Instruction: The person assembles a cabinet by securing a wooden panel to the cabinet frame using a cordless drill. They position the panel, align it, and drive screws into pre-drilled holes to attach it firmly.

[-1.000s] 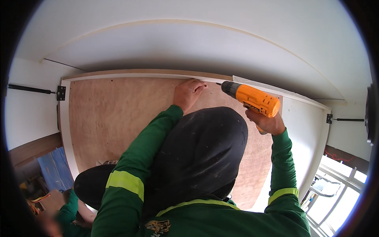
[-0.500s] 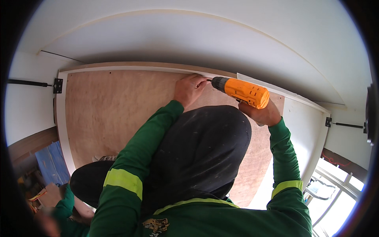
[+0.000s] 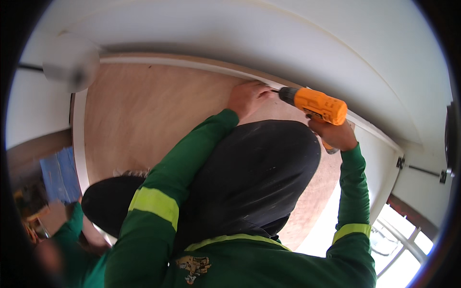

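My right hand (image 3: pixel 340 135) is closed round the grip of an orange cordless drill (image 3: pixel 321 104). The drill lies nearly level, with its black chuck (image 3: pixel 288 95) and thin bit pointing left. At the bit's tip, the fingers of my left hand (image 3: pixel 247 99) are pinched together; whatever they hold is too small to make out. Both the bit's tip and that hand are close to the far white edge rail (image 3: pixel 192 68) of a framed panel. Its reddish-brown plywood face (image 3: pixel 144 110) spreads under my arms and bent knee.
A pale curved wall (image 3: pixel 230 33) rises just beyond the rail. Black gas struts stand at both sides, the right one (image 3: pixel 422 170) clearest. A co-worker's green sleeve (image 3: pixel 69 228) and a blue sheet (image 3: pixel 58 174) are at the lower left. A bright window (image 3: pixel 401 240) is at the lower right.
The view has turned, so the panel's rail slants more. Both hands and the drill sit farther right in the picture. A blurred pale round patch now covers the left strut's bracket.
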### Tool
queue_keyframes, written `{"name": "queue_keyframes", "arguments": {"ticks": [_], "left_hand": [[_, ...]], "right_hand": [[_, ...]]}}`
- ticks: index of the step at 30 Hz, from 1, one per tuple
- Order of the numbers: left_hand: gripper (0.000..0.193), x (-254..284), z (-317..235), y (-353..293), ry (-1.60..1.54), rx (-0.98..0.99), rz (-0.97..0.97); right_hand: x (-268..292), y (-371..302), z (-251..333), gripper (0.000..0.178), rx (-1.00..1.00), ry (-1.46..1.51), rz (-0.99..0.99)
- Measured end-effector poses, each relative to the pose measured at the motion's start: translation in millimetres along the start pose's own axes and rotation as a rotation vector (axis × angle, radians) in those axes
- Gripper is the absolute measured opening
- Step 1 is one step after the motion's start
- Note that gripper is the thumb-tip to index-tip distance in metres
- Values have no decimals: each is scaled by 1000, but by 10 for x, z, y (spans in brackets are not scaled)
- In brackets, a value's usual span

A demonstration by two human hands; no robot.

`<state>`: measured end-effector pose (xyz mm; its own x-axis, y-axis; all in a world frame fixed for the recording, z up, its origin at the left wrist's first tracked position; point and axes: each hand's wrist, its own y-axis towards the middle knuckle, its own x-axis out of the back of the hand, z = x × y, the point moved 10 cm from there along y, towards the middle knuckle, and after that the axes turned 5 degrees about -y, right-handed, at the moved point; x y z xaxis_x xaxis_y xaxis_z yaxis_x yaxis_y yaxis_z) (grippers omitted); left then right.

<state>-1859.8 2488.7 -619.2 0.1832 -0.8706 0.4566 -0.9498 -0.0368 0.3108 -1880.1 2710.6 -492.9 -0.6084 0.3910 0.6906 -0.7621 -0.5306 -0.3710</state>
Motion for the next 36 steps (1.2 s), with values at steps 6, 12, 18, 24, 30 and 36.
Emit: {"name": "queue_keyframes", "arguments": {"ticks": [6,12,18,24,30,36], "left_hand": [[17,475,-159,-99,-42,-11,-146],[23,2777,-893,-697,155,172,-301],[29,4961,-1824,-2715,106,503,-468],[24,4890,-2349,-6152,655,1415,-325],[24,3993,-2300,-8280,542,1685,-494],[28,3766,-1540,-8782,902,2000,-87]], "right_hand": [[142,-120,-108,34,-3,127,-51],[276,-135,122,34,-42,161,-199],[274,-132,701,38,275,93,-374],[494,-63,681,43,243,-76,-249],[601,8,682,45,274,-206,-200],[545,-90,794,41,288,-262,-195]]}}
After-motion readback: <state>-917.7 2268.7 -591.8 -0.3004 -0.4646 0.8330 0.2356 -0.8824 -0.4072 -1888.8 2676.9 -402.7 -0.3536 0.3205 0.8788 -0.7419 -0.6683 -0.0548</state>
